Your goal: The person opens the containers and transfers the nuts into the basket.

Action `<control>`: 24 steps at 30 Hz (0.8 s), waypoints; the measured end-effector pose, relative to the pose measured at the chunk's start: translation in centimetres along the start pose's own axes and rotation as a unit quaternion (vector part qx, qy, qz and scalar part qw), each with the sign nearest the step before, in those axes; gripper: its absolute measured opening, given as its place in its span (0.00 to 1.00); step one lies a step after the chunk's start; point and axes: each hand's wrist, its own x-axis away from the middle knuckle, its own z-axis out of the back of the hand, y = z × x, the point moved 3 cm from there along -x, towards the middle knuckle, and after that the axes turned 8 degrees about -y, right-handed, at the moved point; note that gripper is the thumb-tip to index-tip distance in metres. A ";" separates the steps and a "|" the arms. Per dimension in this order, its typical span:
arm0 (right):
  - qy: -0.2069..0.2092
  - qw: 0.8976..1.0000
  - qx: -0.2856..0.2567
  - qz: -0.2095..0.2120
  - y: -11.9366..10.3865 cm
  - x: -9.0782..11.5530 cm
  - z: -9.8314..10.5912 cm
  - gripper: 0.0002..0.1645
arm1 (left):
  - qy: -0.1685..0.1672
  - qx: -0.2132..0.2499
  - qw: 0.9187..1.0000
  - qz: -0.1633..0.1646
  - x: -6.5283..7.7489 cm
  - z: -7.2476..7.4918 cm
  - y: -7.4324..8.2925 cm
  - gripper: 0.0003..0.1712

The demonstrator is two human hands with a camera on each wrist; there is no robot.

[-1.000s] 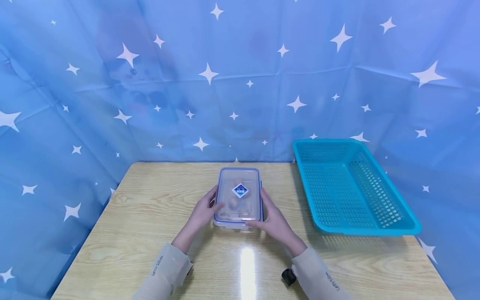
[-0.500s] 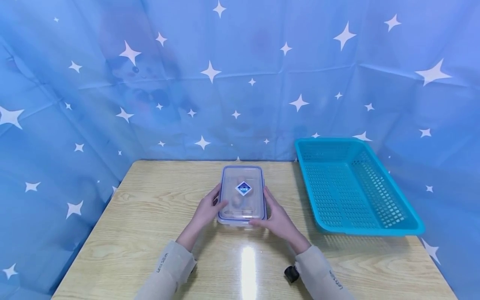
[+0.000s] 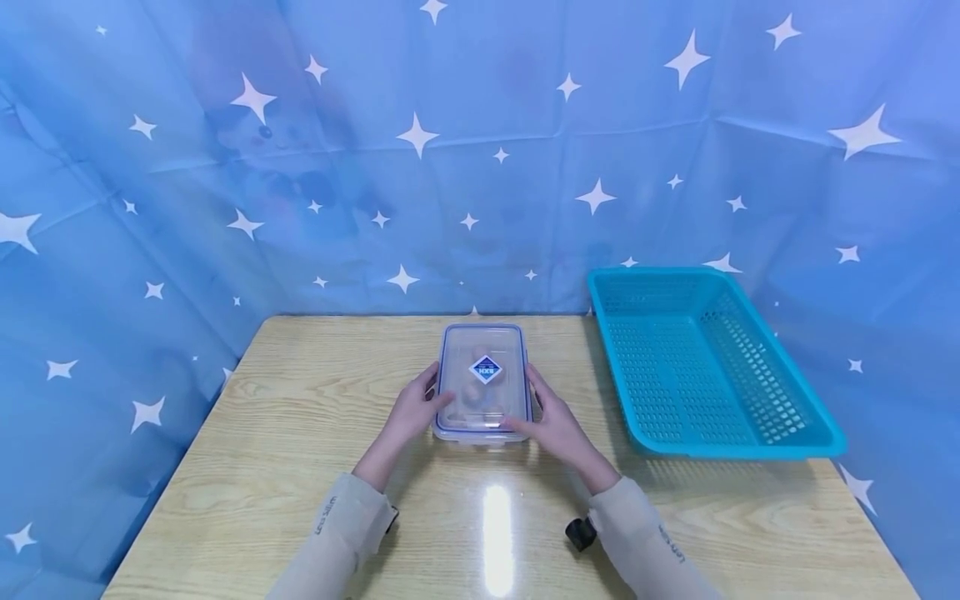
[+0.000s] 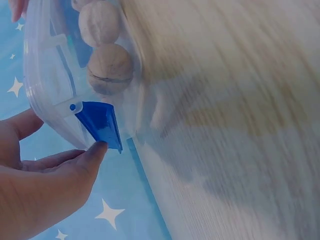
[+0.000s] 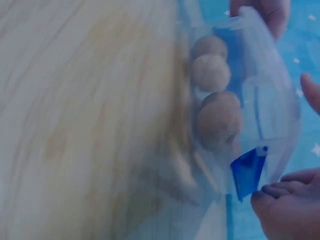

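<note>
A clear plastic food container (image 3: 480, 408) with a blue-edged lid and a diamond-shaped label sits on the table between both hands. Several round, light-brown nuts, apparently walnuts (image 4: 110, 69), show through its wall. My left hand (image 3: 412, 408) holds the container's left side, thumb by the lid's edge; its fingertips touch a blue latch (image 4: 102, 124) that slants outward. On the opposite side my right hand (image 3: 558, 425) grips near the front corner, the thumb over the lid. Its fingers meet another outward-slanting blue latch (image 5: 248, 172) in the blurred right wrist view.
A turquoise perforated basket (image 3: 738, 452) stands on the right of the wooden table (image 3: 322, 358), overhanging its right edge. A blue star-patterned curtain (image 3: 480, 183) hangs behind the table and along both sides. Light glares off the tabletop in front of the container.
The head view has shifted slightly. The container has moved a little to the right with both hands on it. The dark edge along its right side shows less than before.
</note>
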 end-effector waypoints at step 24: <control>0.017 0.999 -0.009 0.039 -2.4 0.4 0.5 0.57 | 0.032 -0.026 0.998 -0.036 0.9 -0.2 1.3 0.37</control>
